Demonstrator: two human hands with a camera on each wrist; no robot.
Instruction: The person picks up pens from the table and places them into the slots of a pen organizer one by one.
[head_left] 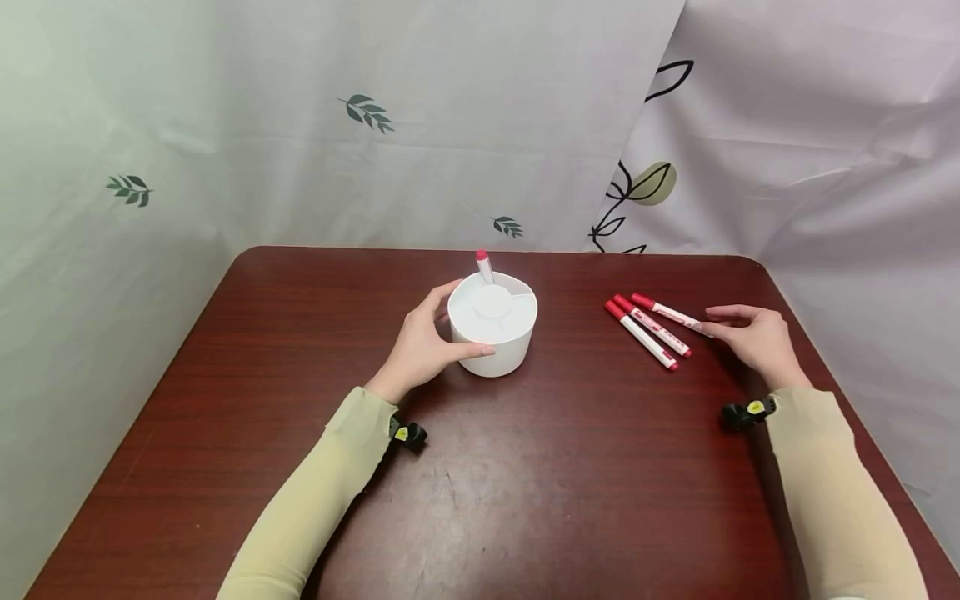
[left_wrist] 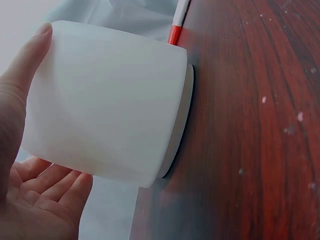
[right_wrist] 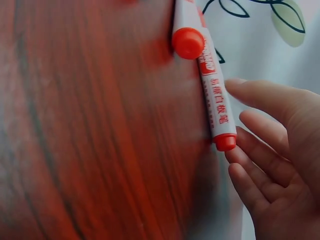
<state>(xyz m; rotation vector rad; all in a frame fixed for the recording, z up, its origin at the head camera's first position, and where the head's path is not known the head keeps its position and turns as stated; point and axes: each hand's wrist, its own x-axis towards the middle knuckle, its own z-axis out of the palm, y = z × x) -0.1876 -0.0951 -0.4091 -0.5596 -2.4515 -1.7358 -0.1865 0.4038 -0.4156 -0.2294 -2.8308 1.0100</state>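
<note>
My left hand [head_left: 422, 340] holds a round white pen holder [head_left: 501, 358] by its left side, thumb across the front and fingers behind. In the left wrist view, the pen holder [left_wrist: 107, 102] fills the middle. One red-capped marker [head_left: 483, 265] stands in its back compartment, cap up. At the right, three red-and-white whiteboard markers lie on the table. My right hand [head_left: 753, 337] is at the near end of the rightmost whiteboard marker [head_left: 667, 311]. In the right wrist view, its thumb is right beside the marker [right_wrist: 218, 100], the other fingers loosely bent beyond its end.
The other two markers, a middle one [head_left: 652, 327] and a left one [head_left: 641, 335], lie side by side at a slant. All rest on a dark red-brown wooden table [head_left: 570, 475]. Pale curtains [head_left: 300, 167] with leaf prints hang behind and beside it.
</note>
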